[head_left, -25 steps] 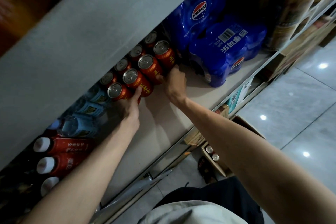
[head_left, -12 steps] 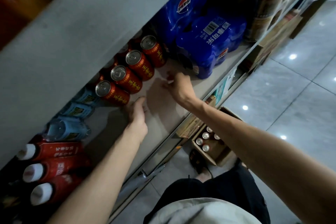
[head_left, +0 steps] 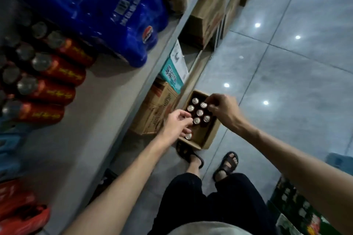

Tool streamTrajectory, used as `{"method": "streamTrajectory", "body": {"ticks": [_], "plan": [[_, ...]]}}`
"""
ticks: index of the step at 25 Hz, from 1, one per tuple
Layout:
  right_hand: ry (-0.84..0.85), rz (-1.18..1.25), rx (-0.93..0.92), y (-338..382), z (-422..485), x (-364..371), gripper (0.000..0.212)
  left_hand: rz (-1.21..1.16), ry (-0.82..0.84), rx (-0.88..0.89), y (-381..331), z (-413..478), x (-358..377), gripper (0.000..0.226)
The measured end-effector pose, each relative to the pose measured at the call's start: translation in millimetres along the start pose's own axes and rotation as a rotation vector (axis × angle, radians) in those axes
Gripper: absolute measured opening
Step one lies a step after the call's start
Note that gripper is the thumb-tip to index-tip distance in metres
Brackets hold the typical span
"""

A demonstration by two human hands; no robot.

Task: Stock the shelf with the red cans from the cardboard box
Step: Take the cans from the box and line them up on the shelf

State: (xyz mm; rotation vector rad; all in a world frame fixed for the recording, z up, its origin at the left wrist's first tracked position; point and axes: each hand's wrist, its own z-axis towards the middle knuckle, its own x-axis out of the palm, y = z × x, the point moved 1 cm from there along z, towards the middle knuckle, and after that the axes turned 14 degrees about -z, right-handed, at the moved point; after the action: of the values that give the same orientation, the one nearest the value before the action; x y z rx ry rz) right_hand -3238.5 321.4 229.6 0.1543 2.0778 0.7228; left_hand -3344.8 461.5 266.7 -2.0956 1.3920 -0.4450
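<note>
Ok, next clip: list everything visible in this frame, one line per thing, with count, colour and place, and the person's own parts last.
Red cans on shelf: at least seven visible, red with silver tops, left of shelf.
Cans in cardboard box: seven silver tops visible, in the box.
Cardboard box: one, brown, open, on the floor.
Blue multipacks: blue wrap, count unclear, right of the red cans.
Closed cartons: several, brown, under the shelf.
Shelf: one, grey.
Floor: grey glossy tiles.
Sandals: two, dark, on the feet.
Left hand: over the box's near cans; grip unclear.
Right hand: fingertips at a can top; grip unclear.
</note>
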Motion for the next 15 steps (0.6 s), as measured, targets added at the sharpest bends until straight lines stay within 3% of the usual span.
{"method": "streamTrajectory", "body": {"ticks": [5, 10, 15], "plan": [[0.268, -0.199, 0.026, -114, 12, 69, 0.02, -0.11, -0.118, -0.34, 115, 91, 24, 0.007], [0.489, -0.394, -0.064, -223, 72, 228, 0.03, -0.145, -0.296, -0.429, 267, 231, 16, 0.011], [0.503, -0.384, -0.187, -282, 143, 409, 0.027, -0.174, -0.498, -0.492, 399, 365, -5, 0.049]]}}
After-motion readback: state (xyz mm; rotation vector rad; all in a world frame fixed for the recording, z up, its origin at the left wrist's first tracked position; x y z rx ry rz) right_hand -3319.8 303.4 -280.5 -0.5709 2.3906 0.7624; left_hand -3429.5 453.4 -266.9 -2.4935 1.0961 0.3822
